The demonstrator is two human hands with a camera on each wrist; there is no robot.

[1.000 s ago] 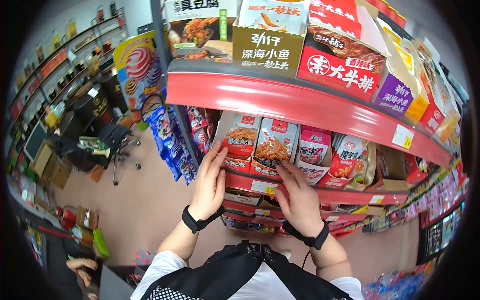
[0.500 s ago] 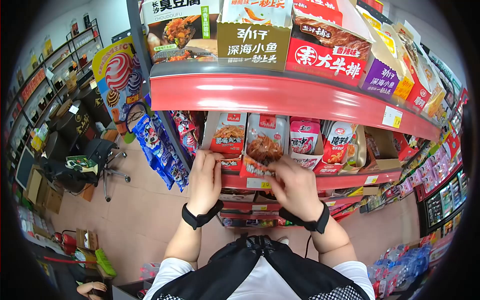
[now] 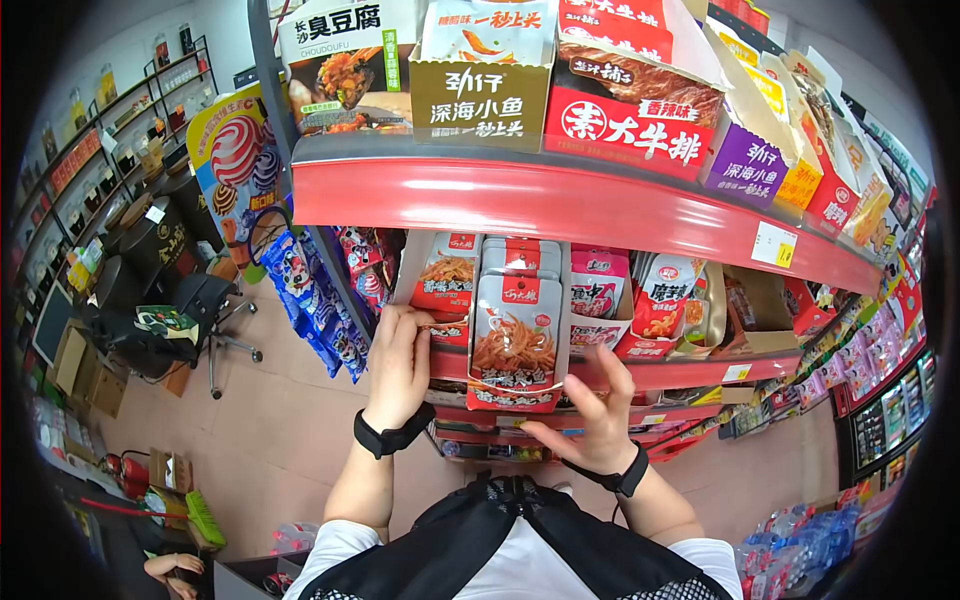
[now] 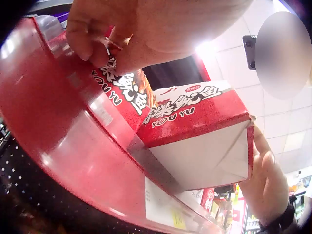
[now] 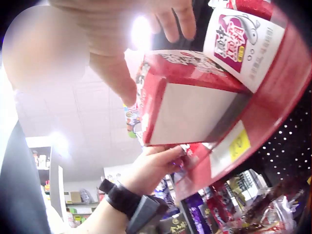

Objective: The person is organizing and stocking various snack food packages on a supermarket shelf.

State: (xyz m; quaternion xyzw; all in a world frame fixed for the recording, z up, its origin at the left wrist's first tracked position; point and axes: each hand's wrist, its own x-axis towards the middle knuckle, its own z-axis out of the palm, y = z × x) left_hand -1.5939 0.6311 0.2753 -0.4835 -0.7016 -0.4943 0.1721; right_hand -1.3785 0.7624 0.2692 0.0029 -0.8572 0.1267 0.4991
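A red and white snack box (image 3: 513, 398) with pictured squid packets juts out over the edge of the middle shelf. Several grey and red packets stand in it, the front packet (image 3: 515, 330) in full view. My right hand (image 3: 597, 415) is beside its front right corner, thumb and fingers spread apart. To the left, a matching snack box (image 3: 446, 275) stays back on the shelf. My left hand (image 3: 398, 365) grips its front edge with bent fingers. In the left wrist view the jutting box (image 4: 200, 119) shows its pale underside, with the left hand (image 4: 161, 29) above.
An upper red shelf edge (image 3: 560, 200) runs close above the hands, carrying snack boxes. Pink packets (image 3: 598, 285) and a red box of packets (image 3: 660, 305) stand to the right. Blue hanging packets (image 3: 305, 300) line the left post. Below are more red shelves.
The right-hand squid snack box has come forward past the shelf edge. My right hand has moved off its front to the right, fingers spreading. My left hand stays at the left box.
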